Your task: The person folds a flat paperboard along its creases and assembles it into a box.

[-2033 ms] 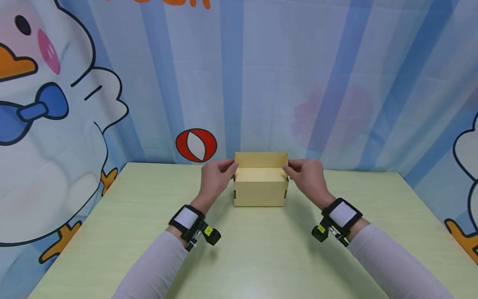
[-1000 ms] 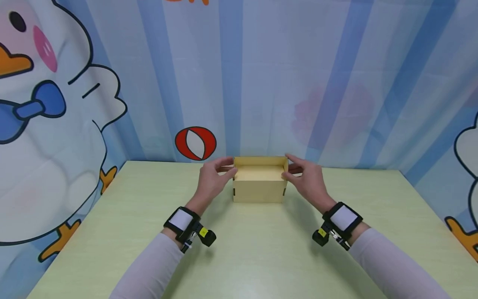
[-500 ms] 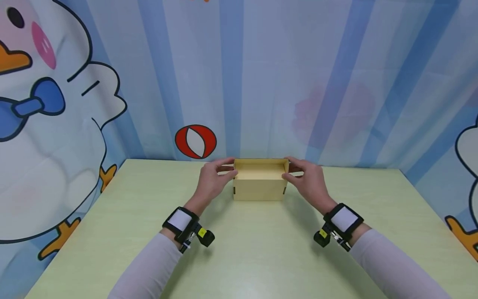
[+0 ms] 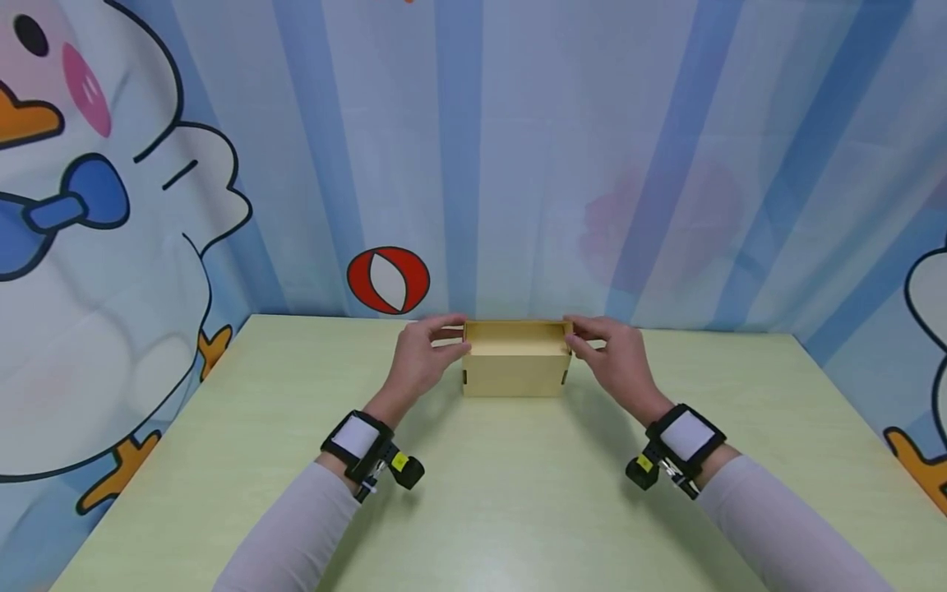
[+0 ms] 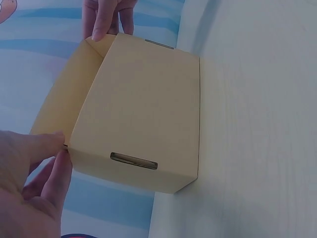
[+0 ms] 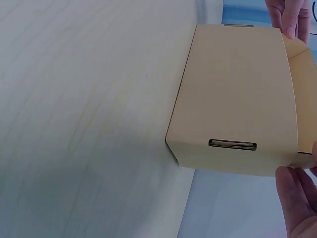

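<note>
A small tan cardboard box (image 4: pixel 514 376) with slots by its front corners stands at the far side of the table. My left hand (image 4: pixel 418 358) pinches its upper left side between thumb and fingers. At the opposite upper side, my right hand (image 4: pixel 616 355) holds the wall the same way. In the left wrist view the plain front of the box (image 5: pixel 143 104) faces the camera, and part of the hollow interior shows past its upper edge. The right wrist view shows the right thumb and fingers (image 6: pixel 296 193) at the box's corner. The back outside is hidden.
The pale wooden table (image 4: pixel 488 493) ends just behind the box. A blue striped cloth backdrop (image 4: pixel 518 148) with a printed duck and red ball hangs beyond that edge. Each wrist wears a strapped camera (image 4: pixel 407 469).
The tan strip rising at the box's back has dropped and nearly vanished from the head view. Both hands stay at the sides; fingers shift slightly. The head view has tilted a little.
</note>
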Tool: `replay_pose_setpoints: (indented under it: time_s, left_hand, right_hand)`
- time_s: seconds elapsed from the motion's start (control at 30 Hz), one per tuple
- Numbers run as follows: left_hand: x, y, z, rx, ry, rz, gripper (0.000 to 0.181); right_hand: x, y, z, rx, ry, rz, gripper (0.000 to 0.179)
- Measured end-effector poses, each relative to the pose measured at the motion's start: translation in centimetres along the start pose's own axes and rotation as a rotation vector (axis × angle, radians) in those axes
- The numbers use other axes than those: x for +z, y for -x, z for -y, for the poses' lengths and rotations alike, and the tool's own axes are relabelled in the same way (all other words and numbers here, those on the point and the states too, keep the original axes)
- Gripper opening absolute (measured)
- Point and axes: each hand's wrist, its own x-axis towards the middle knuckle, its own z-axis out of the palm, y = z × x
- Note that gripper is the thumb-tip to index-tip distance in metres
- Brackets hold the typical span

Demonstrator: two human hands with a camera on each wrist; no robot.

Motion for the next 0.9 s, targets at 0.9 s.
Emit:
replay_pose_setpoints:
  time_s: [0.9]
  left_hand:
    - [-0.4,0.2,1.2,0.124,-0.020,0.068,0.047]
  right_hand:
    - [0.3,0.4,-0.4,-0.073,-0.011,-0.020,0.038]
